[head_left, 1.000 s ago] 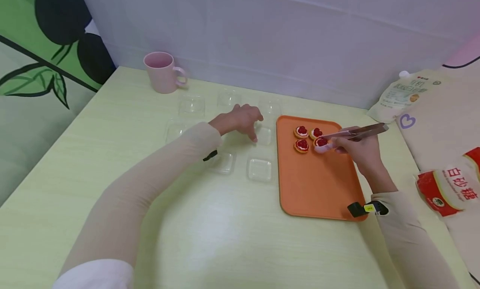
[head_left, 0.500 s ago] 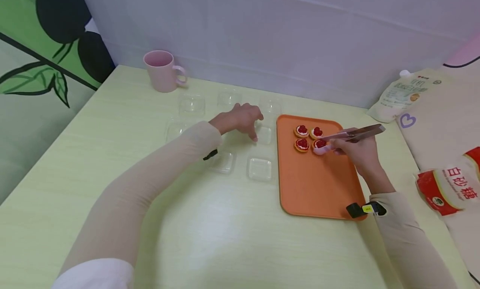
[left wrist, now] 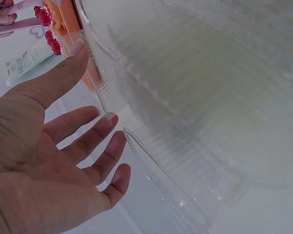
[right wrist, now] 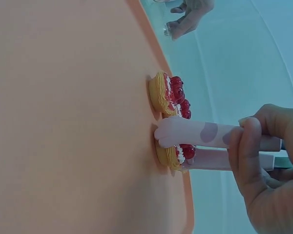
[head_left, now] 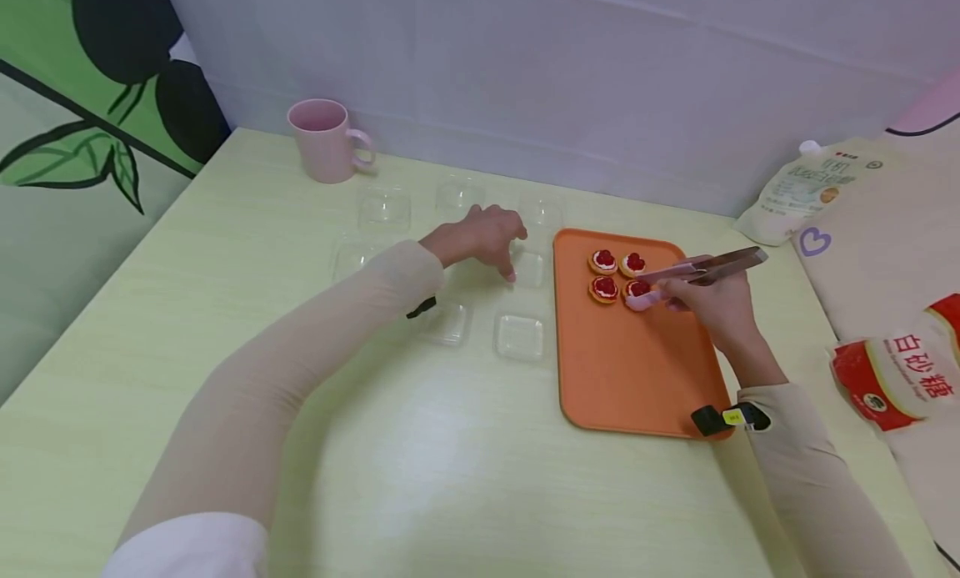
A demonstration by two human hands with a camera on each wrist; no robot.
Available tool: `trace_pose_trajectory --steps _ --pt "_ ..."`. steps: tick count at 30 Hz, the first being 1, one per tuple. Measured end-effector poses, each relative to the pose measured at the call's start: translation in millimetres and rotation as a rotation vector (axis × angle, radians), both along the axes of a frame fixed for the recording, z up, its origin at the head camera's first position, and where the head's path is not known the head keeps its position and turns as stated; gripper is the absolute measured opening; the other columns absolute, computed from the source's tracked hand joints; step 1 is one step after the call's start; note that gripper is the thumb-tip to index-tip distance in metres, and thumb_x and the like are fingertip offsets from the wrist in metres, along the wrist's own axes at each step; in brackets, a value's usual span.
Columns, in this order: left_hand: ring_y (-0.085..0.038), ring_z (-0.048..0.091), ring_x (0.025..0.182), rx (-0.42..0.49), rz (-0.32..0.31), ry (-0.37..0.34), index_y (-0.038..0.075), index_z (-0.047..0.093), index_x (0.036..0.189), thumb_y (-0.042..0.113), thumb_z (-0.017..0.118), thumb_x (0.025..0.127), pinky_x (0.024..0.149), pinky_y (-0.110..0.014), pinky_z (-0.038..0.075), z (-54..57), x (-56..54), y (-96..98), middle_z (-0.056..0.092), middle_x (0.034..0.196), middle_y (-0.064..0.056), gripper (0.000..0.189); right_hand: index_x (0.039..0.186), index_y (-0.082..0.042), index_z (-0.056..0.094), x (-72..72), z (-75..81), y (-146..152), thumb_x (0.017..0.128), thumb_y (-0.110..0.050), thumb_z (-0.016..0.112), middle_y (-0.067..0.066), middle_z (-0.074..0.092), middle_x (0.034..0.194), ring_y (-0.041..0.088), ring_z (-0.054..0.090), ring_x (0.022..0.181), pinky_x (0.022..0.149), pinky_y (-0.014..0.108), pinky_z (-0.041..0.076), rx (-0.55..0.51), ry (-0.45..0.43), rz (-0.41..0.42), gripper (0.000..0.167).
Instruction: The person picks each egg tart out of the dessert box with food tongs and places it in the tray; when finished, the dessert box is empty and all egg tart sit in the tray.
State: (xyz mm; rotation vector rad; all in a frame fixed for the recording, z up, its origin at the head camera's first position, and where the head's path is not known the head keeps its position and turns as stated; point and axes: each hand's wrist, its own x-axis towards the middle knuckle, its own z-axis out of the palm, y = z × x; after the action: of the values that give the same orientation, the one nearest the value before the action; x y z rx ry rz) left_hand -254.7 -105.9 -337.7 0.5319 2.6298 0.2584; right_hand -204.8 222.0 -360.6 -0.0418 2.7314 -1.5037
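In the head view my right hand [head_left: 716, 299] grips metal tongs [head_left: 723, 265] with pink paw-shaped tips. These tips sit on either side of the front-right berry tart [head_left: 637, 288] on the orange tray [head_left: 637, 378]. Several tarts, cream and red berries in yellow crusts, stand together there; in the right wrist view a tong tip covers part of one tart [right wrist: 168, 156]. My left hand [head_left: 487, 236] reaches to a clear plastic box [head_left: 529, 269] left of the tray. The left wrist view shows its thumb [left wrist: 71, 68] and spread, relaxed fingers right at the box's edge.
More clear boxes [head_left: 519, 338] stand left of the tray, some behind the left forearm. A pink mug [head_left: 322, 144] is at the back left. A pale spouted pouch [head_left: 798, 190] and a red-and-white sugar bag [head_left: 900, 369] lie at the right.
My right hand and the tongs have shifted slightly left, and the front-right tart has moved a little left with them. The left hand stays at the box.
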Motion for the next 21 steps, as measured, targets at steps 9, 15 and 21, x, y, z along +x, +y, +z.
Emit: trace_pose_trajectory --steps 9,15,21 --pt "-0.032 0.037 0.141 -0.008 -0.006 0.000 0.011 0.046 0.149 0.035 0.082 0.083 0.114 -0.051 0.024 -0.4 -1.2 1.4 0.045 0.153 -0.006 0.079 0.121 0.005 0.054 3.0 6.0 1 0.091 -0.009 0.071 -0.022 0.065 0.079 0.002 0.069 0.061 0.062 0.021 0.057 -0.026 0.014 -0.006 0.037" --pt "-0.032 0.037 0.141 -0.011 -0.006 -0.001 0.010 0.046 0.149 0.035 0.082 0.083 0.114 -0.052 0.022 -0.5 -0.7 1.8 0.045 0.153 -0.006 0.079 0.114 0.003 0.056 6.4 9.2 3 0.090 -0.013 0.074 -0.018 0.068 0.078 0.004 0.069 0.060 0.060 0.021 0.057 -0.175 0.043 -0.024 0.034" --pt "-0.031 0.038 0.138 0.004 0.012 -0.003 0.011 0.048 0.148 0.034 0.082 0.083 0.115 -0.051 0.022 -0.7 -0.4 1.2 0.047 0.151 -0.006 0.077 0.115 -0.007 0.056 11.1 17.5 5 0.088 -0.004 0.073 -0.002 0.071 0.087 0.013 0.070 0.061 0.061 0.021 0.057 -0.644 0.059 -0.009 0.032"
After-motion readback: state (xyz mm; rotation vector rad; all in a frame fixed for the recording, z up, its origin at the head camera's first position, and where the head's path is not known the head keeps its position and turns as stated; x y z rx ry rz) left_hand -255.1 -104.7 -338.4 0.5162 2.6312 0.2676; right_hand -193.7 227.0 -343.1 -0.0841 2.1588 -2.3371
